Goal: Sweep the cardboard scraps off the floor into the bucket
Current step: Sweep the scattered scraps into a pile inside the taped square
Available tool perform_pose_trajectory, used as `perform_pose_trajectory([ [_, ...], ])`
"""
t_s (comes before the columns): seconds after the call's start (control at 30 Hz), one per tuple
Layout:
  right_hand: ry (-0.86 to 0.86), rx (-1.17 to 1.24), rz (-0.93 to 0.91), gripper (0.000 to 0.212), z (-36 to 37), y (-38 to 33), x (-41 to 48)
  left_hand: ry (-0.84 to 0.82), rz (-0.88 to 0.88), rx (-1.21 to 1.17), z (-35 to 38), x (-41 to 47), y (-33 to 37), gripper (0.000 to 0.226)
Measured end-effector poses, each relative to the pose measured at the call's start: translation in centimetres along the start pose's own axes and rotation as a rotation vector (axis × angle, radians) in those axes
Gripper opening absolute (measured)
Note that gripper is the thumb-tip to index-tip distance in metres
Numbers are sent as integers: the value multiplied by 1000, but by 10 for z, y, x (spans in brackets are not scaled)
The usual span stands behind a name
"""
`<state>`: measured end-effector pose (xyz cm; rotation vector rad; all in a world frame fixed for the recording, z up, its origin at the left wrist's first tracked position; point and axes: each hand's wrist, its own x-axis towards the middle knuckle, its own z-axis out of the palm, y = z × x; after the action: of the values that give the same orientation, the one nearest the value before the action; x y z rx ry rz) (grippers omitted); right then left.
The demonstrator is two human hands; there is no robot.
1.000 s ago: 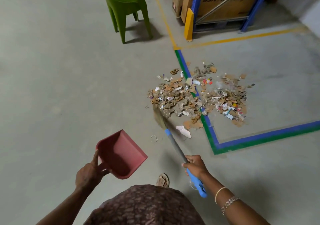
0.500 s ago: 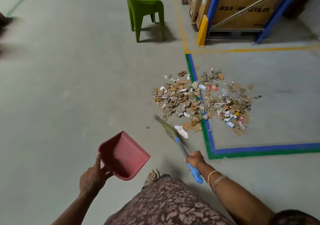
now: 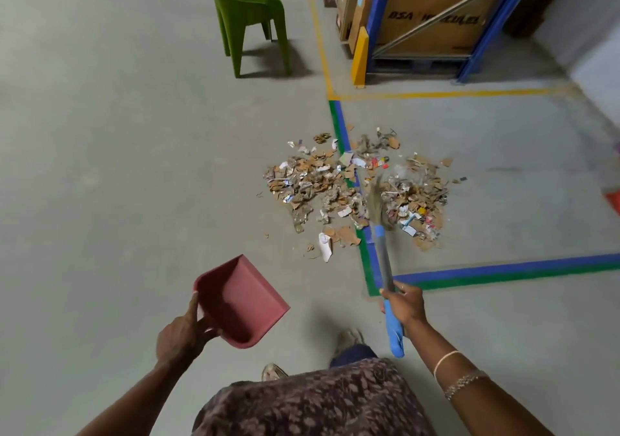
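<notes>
The cardboard scraps point(image 3: 339, 184) lie in 1 loose heap on the concrete floor point(image 3: 117, 167), mixed with bits of paper and foil, spread across the blue and green floor tape point(image 3: 367, 261) with a few stray pieces just short of the main pile. The right hand point(image 3: 404, 305) has its fingers wrapped round the blue grip of the broom point(image 3: 384, 264), whose bristles point(image 3: 377, 201) reach into the right half of the heap; they are blurred, so whether they touch the floor is hard to say. The left hand point(image 3: 183, 335) grips the handle of a pink dustpan point(image 3: 243, 301), thumb along its rim, holding it up off the floor and well short of the scraps, with nothing in it. The step in hand looks like gathering the heap tighter before any scooping. No bucket shows plainly; a red shape point(image 3: 614, 201) at the right edge may be something else. The next move probably calls for lowering the dustpan's lip flat to the floor beside the pile and drawing the scraps toward it in short strokes, minding light pieces that could scatter.
</notes>
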<state>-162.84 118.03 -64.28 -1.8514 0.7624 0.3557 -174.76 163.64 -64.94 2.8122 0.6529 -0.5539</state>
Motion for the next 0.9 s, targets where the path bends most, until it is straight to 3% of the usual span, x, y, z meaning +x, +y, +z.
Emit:
perform_pose_trajectory([
  [0.27, -358, -220, -106, 17, 2, 26, 25, -1, -108, 33, -4, -5, 49, 112],
  [0.5, -647, -415, -35, 25, 68, 44, 89, 5, -249, 58, -13, -19, 93, 108],
  [0.57, -650, -402, -4, 11, 80, 34, 102, 13, -275, 76, -10, -21, 108, 109],
  [0.67, -585, -320, 40, 23, 87, 21, 122, 25, -294, 67, -4, -26, 131, 110],
  [0.9, -315, -228, 59, 16, 29, 29, 193, -14, -250, 62, 20, -33, 177, 111],
])
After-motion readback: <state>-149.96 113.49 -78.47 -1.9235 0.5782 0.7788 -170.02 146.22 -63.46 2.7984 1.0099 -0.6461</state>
